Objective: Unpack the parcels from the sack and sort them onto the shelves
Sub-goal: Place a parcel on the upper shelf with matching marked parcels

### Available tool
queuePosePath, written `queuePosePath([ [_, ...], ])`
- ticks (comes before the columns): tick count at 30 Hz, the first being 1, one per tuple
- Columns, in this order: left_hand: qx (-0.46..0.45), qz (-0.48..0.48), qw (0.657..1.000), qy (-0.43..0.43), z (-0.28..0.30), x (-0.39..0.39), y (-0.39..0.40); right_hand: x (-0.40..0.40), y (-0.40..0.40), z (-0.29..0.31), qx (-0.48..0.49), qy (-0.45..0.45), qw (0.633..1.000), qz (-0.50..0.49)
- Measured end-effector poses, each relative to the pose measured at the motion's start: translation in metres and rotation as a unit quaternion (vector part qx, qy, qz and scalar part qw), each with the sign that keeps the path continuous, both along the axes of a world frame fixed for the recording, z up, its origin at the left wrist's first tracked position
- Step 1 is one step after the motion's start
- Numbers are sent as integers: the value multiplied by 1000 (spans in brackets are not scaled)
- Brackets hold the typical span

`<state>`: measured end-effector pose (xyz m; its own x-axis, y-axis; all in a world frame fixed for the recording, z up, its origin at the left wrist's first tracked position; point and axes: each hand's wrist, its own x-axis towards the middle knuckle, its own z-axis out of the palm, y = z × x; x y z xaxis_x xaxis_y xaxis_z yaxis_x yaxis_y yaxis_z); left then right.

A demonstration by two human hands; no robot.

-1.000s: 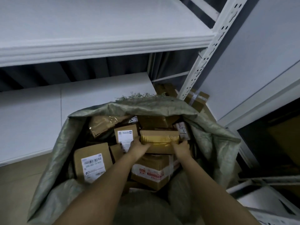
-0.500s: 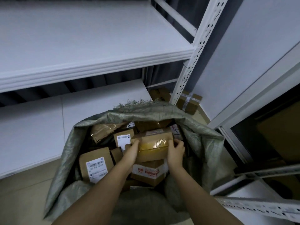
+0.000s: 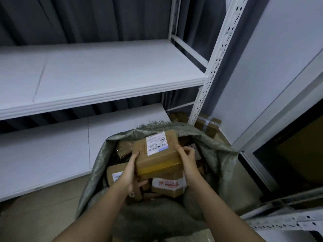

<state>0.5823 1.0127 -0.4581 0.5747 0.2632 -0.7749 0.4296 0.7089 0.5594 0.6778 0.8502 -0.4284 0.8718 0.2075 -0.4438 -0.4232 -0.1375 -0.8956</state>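
I have the parcel [image 3: 158, 155] gripped at its ends, left hand [image 3: 130, 169] and right hand [image 3: 187, 158] fingers curled round it, raised over the sack [image 3: 218, 154], shelves [image 3: 104, 81] far-left, long axis left-right.

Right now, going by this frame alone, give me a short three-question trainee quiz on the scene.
1. True or false: both hands grip the labelled box.
2. Multiple choice: the box is held A) on the upper shelf, B) above the open sack, C) on the floor.
3. Fill in: the printed label sits on the box's ___ face.

Key: 1 true, with left hand and right hand on opposite sides; 2 B; 3 top.
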Motion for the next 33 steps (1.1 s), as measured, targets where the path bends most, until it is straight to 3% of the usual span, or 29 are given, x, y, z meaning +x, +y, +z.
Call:
queuePosePath([
  [4,-54,14,996,-67,7,-10,14,-16,7,30,54,-115,989,76],
  [6,-85,2,992,-96,14,-14,20,-20,8,42,94,-166,979,67],
  [9,-110,-9,986,-127,22,-17,29,-20,10,57,143,-177,974,9],
  [12,-96,-28,985,-138,30,-17,35,-15,12,70,125,-183,975,13],
  [14,-74,-33,988,-130,36,-16,40,-9,12,80,102,-165,980,50],
  [19,57,-39,993,-95,61,-1,57,10,1,103,44,-20,980,195],
  [23,104,-19,985,-137,107,17,52,20,-6,112,52,13,965,258],
  [28,139,1,967,-214,151,32,19,17,-13,122,148,18,982,118],
  [33,132,-166,943,-255,179,26,-39,-8,-28,158,177,3,984,-34],
])
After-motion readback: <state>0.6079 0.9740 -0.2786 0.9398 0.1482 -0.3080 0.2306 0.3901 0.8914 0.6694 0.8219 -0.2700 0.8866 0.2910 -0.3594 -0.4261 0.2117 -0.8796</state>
